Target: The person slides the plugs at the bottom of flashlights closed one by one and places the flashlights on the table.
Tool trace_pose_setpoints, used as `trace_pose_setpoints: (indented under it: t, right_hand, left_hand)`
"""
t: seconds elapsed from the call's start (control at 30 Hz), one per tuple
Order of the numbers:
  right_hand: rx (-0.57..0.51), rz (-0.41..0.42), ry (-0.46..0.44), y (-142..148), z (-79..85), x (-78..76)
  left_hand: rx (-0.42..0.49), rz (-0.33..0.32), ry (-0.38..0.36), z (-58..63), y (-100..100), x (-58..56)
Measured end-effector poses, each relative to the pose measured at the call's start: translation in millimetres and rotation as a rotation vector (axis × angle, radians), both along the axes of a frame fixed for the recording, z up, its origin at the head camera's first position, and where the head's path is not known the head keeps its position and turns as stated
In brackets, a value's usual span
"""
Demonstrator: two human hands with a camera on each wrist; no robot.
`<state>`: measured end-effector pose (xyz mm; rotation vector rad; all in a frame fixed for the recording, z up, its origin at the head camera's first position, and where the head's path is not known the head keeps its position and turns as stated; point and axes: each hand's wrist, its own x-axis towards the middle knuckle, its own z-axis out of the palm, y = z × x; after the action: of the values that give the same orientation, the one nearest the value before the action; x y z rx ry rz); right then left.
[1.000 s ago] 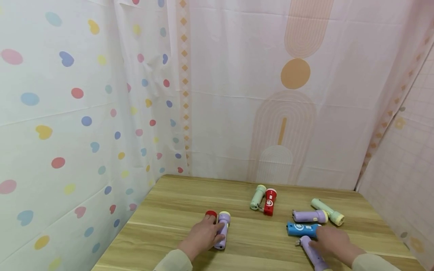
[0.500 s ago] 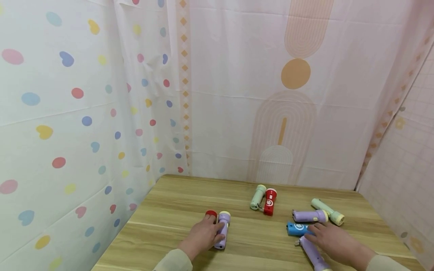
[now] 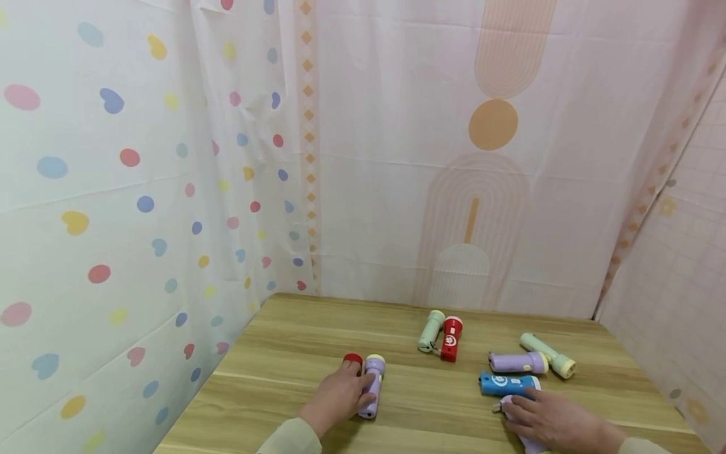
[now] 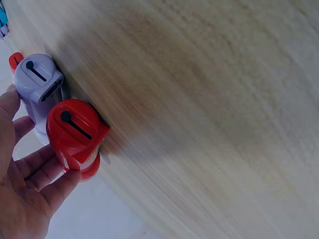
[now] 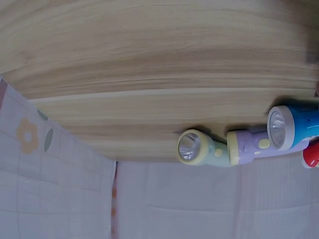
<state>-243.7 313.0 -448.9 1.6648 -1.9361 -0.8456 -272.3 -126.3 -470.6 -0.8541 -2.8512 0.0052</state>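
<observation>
My left hand (image 3: 337, 397) spans a red flashlight (image 3: 353, 357) and a purple flashlight (image 3: 375, 366) lying side by side. Its thumb is at the purple one's outer side, while the outer fingers touch the red one (image 4: 75, 129), as the left wrist view shows. On the right, my right hand (image 3: 558, 419) lies with extended fingers over a second purple flashlight (image 3: 531, 446), covering much of its body. Just beyond its fingertips is a blue flashlight (image 3: 499, 383). The right wrist view shows the blue flashlight's lens end (image 5: 280, 128), with that hand almost wholly out of frame.
Behind the blue flashlight lie another purple flashlight (image 3: 513, 362) and a slanted green one (image 3: 544, 353). Farther back, a green flashlight (image 3: 432, 330) stands close beside a red one (image 3: 452, 337). Patterned curtains (image 3: 363, 208) hang around the wooden table (image 3: 317, 321).
My right hand has drawn back from the blue flashlight toward the near purple one, uncovering the blue one's lens end. The left hand and its two flashlights stay in place.
</observation>
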Motion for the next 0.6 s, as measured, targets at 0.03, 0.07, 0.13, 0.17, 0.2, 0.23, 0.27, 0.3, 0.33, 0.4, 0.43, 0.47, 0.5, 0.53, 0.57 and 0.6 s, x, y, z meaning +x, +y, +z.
trace_pose_setpoints:
  t: [0.03,0.07,0.13,0.17,0.2,0.23,0.27,0.3,0.33,0.4,0.43,0.47,0.5,0.53,0.57,0.6]
  right_hand:
    - [0.003,0.001,0.001,-0.3,-0.9,-0.5]
    - [0.006,0.004,0.005,-0.8,-1.5,-1.0]
    - [0.010,0.007,0.011,-1.3,-3.1,-2.0]
    - [0.010,0.011,0.021,-1.5,-4.2,-2.6]
    - [0.009,0.016,0.031,-1.5,-5.2,-3.1]
    - [0.011,0.020,0.051,-1.6,-5.9,-3.6]
    - [0.013,0.020,0.067,-1.4,-6.5,-3.9]
    - [0.018,0.014,0.078,-1.3,-6.6,-3.8]
    - [0.017,0.009,0.094,-1.4,-6.6,-3.6]
    - [0.026,-0.018,0.113,-1.6,-5.8,-2.6]
    - [0.024,-0.038,0.117,-2.2,-5.4,-1.9]
    - [0.019,-0.058,0.113,-2.8,-5.0,-0.9]
    - [0.014,-0.085,0.107,-3.8,-4.4,0.0]
    - [-0.005,-0.112,0.091,-4.8,-4.4,0.7]
    - [-0.024,-0.146,0.068,-5.8,-4.5,1.3]
    - [-0.052,-0.184,0.038,-6.8,-4.6,1.6]
  left_hand:
    - [0.001,-0.001,0.002,-0.3,0.0,0.0]
    - [0.001,-0.002,0.002,-0.6,0.1,0.0]
    - [0.001,-0.004,0.005,-1.0,0.3,-0.1]
    - [0.001,-0.005,0.008,-0.9,0.3,-0.1]
    - [-0.001,-0.006,0.010,-0.8,0.3,0.0]
    - [-0.003,-0.007,0.014,-0.9,0.2,-0.2]
    - [-0.005,-0.008,0.019,-1.0,0.1,-0.2]
    - [-0.008,-0.008,0.025,-1.3,-0.1,-0.3]
    - [-0.010,-0.010,0.030,-1.4,-0.1,-0.4]
    - [-0.014,-0.011,0.036,-1.6,-0.3,-0.2]
    - [-0.015,-0.013,0.041,-1.6,-0.5,-0.1]
    - [-0.016,-0.014,0.044,-1.6,-0.5,0.1]
    - [-0.016,-0.015,0.046,-1.3,-0.5,0.5]
    - [-0.015,-0.017,0.048,-1.1,-0.4,0.7]
    - [-0.014,-0.018,0.048,-0.5,-0.5,1.2]
    - [-0.014,-0.019,0.049,-0.6,-0.6,1.3]
